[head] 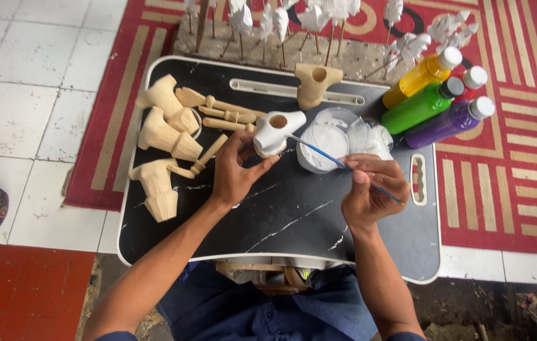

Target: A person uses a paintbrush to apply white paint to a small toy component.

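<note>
My left hand (235, 169) grips a small wooden piece coated in white paint (274, 132), held above a black lap tray (294, 215). My right hand (369, 189) holds a thin blue paintbrush (319, 151), its tip touching the white piece. Just behind the brush sits a round tub of white paint (325, 144) with crumpled clear plastic (373, 137) beside it.
Several bare wooden pieces (164, 136) and sticks (221, 113) lie on the tray's left, one more wooden piece (316, 82) at the back. Yellow (420, 76), green (421, 104), purple (452, 121) paint bottles and a red one lie right. White-painted pieces on sticks (294, 25) stand behind, on a red rug (508, 158).
</note>
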